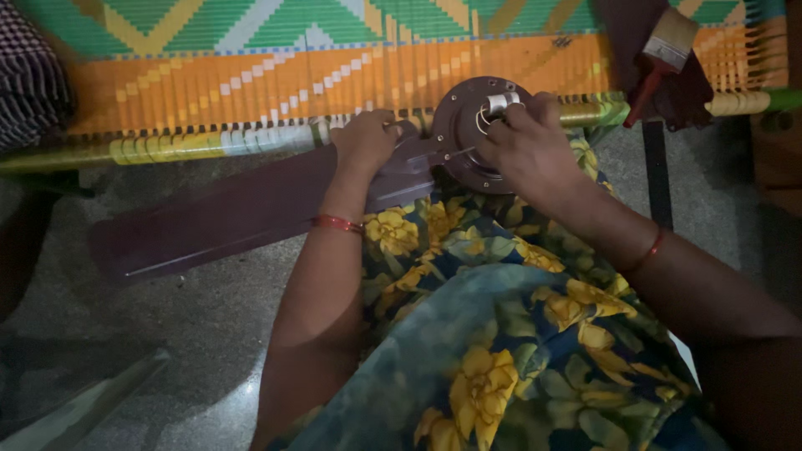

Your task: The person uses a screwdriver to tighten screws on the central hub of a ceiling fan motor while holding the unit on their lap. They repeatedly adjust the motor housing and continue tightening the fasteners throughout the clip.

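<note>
Our left hand [365, 140] fisted, knuckles up, our right hand [522, 144] fingers curled forward, pinching, both forearms extended

dark maroon fan blade [225, 219] lying flat, round motor hub [476, 134] attached

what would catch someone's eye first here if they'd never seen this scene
First the dark ceiling fan motor hub at top centre, with the right hand on its middle and the left hand gripping the bracket of the long maroon fan blade that stretches left. Behind them runs a bright woven cot in orange and green, with a paintbrush lying at its upper right. The yellow-flowered blue garment fills the foreground.
</note>
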